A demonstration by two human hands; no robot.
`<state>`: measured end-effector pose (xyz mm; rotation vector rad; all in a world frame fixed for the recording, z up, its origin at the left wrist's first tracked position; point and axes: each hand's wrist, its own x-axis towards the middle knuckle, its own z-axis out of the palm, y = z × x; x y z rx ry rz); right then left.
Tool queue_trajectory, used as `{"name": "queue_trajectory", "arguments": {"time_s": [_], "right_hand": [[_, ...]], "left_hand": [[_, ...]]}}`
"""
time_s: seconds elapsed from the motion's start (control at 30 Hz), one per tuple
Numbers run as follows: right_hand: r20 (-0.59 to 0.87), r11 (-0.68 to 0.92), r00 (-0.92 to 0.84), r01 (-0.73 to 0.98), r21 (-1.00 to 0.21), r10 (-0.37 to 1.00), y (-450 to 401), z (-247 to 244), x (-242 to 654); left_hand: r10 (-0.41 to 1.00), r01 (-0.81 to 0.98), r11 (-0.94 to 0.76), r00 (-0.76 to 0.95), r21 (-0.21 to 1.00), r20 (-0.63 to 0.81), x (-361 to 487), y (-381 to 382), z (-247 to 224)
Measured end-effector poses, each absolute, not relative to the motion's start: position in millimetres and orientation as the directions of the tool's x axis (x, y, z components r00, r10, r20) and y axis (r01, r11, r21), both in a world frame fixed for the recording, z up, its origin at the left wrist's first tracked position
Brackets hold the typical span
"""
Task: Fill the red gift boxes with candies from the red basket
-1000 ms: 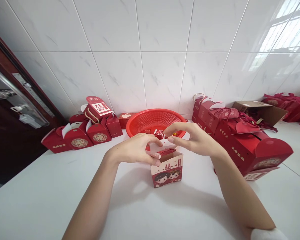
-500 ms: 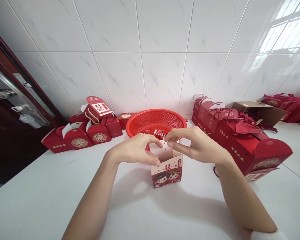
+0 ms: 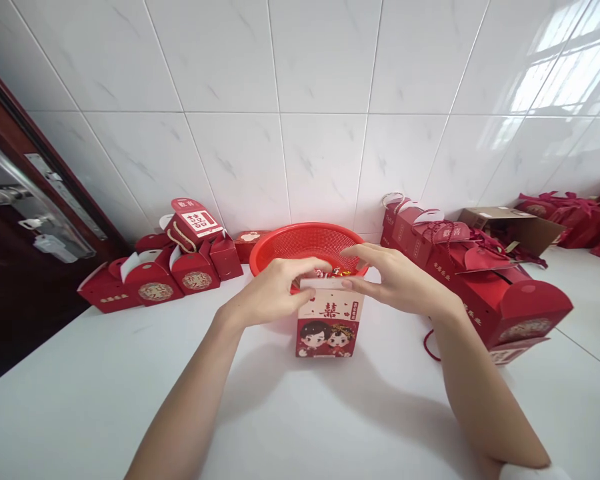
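Touching the top of a cream-and-red double-happiness gift box [image 3: 327, 330], both hands work at frame center. Box upright on white tabletop [image 3: 300, 427], printed front with two cartoon figures facing camera, pale strip along its top edge.

Left hand [image 3: 267, 291]: thumb tip at box's upper left corner, index stretched out above and behind the top edge; thumb and index well apart in a C shape. Other fingertips hidden, so can't tell if they grasp the box wall. Right hand [image 3: 405, 279]: thumb tip against the right part of the pale strip, fingers curled forward over the basket side, wide gap to thumb; loose, unclenched, touching rather than gripping.

Just behind the box, center: red plastic basket [image 3: 259, 252], shiny wrapped candies [image 3: 339, 272] showing between the hands, partly covered. Left of frame: cluster of red gift boxes [image 3: 156, 285] near the wall. Right: row of larger red boxes [image 3: 513, 307], red cord loop [image 3: 427, 348] beside them; brown cardboard box [image 3: 535, 230] behind. Far right edge: red bags with ribbons [image 3: 593, 225]. Left edge: dark door [image 3: 10, 287], metal handle. White tiled wall [image 3: 230, 60] across the top.
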<state>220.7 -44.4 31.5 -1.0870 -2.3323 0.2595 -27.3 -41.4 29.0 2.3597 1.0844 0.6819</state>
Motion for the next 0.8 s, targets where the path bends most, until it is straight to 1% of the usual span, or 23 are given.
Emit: {"name": "queue_trajectory", "arguments": {"time_s": [0.07, 0.13, 0.2, 0.27, 0.33, 0.43, 0.57, 0.67, 0.8], "right_hand": [[0.378, 0.640, -0.517, 0.640, -0.425, 0.768, -42, 32, 223], [0.369, 0.634, -0.516, 0.604, -0.484, 0.773, -40, 33, 224], [0.389, 0.639, -0.513, 0.534, -0.553, 0.765, -39, 34, 223], [0.421, 0.649, -0.512, 0.436, -0.624, 0.749, -39, 35, 223], [0.444, 0.648, -0.514, 0.336, -0.684, 0.734, -39, 36, 223], [0.443, 0.610, -0.508, 0.224, -0.760, 0.739, -39, 36, 223], [0.406, 0.527, -0.512, 0.109, -0.843, 0.757, -40, 39, 223], [0.395, 0.526, -0.514, 0.134, -0.840, 0.761, -46, 43, 222], [0.408, 0.534, -0.446, 0.204, -0.820, 0.797, -60, 43, 222]], "left_hand": [[0.803, 0.522, -0.587, 0.469, 0.619, 0.367, -28, -42, 29], [0.807, 0.478, -0.591, 0.372, 0.650, 0.459, -29, -42, 29], [0.802, 0.427, -0.597, 0.303, 0.679, 0.515, -30, -42, 30], [0.799, 0.386, -0.601, 0.275, 0.700, 0.535, -31, -42, 31], [0.803, 0.354, -0.595, 0.301, 0.722, 0.514, -31, -42, 31], [0.804, 0.310, -0.572, 0.394, 0.760, 0.444, -32, -44, 32], [0.797, 0.292, -0.580, 0.399, 0.761, 0.454, -30, -47, 32], [0.757, 0.258, -0.634, 0.401, 0.729, 0.516, -28, -47, 31], [0.662, 0.227, -0.738, 0.426, 0.635, 0.617, -28, -46, 31]]}}
